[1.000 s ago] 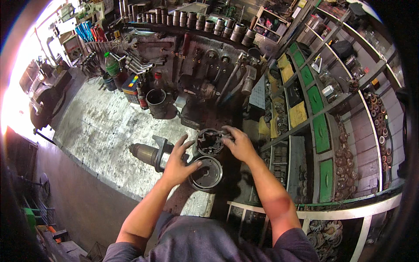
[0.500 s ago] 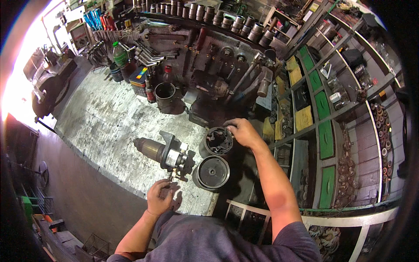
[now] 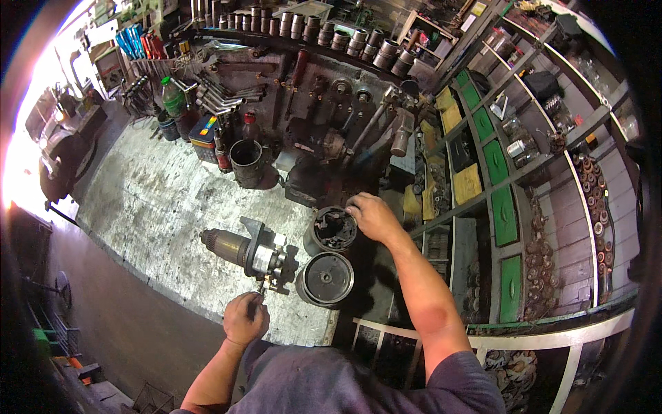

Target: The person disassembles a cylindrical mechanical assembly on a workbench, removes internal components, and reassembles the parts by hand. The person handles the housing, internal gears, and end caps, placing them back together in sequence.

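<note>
My right hand (image 3: pixel 376 217) grips the rim of an open metal cylinder (image 3: pixel 331 241), a motor housing with dark, jagged parts inside. Just nearer to me stands a round metal cup-like part (image 3: pixel 325 276) with a small hole in its centre. To their left, an armature (image 3: pixel 226 247) lies on the bench, fitted into a dark bracket and a shiny gear-like end piece (image 3: pixel 265 261). My left hand (image 3: pixel 246 320) is closed near a small stud below that end piece, its fingers curled inward. Whatever those fingers hold is too small to make out.
The worn metal-topped bench (image 3: pixel 152 186) carries an empty-looking metal ring (image 3: pixel 246 160), a battery-like box (image 3: pixel 203 134) and bottles behind. Sockets (image 3: pixel 310 27) line the back rack, and a hammer (image 3: pixel 402 131) leans there. Shelves with green drawers (image 3: pixel 505 214) rise at right.
The whole view has shifted slightly, moving the scene left. My left hand's fingers look more curled, still near the end piece. The right hand stays on the housing's rim.
</note>
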A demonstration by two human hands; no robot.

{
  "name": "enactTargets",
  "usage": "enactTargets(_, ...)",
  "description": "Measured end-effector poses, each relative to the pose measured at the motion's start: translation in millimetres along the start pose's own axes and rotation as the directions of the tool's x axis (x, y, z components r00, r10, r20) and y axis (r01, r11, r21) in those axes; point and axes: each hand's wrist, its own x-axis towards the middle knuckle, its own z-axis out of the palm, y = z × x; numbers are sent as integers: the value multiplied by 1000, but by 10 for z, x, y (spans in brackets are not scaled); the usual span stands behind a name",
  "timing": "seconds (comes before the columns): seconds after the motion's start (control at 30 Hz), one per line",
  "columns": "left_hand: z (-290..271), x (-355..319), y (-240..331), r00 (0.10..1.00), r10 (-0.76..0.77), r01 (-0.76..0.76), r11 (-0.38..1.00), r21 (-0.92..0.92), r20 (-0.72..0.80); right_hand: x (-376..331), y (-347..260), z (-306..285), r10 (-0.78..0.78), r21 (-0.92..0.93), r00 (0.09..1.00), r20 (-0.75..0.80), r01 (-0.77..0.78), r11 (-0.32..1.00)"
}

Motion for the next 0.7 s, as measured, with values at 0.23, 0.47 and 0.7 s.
enactTargets(0.23, -3, -22, 1, 1000, -11, 11, 1000, 2, -14, -211, -80, 1, 56, 95, 997, -51, -51, 994)
enactTargets(0.47, 1, -18, 17, 999, -31, 31, 999, 34, 26, -186, -20, 58, 14, 226, 997, -69, 2, 974)
enactTargets(0.7, -10, -14, 41, 999, -40, 39, 998, 45, 23, -122, 60, 58, 42, 287, 999, -26, -33, 957)
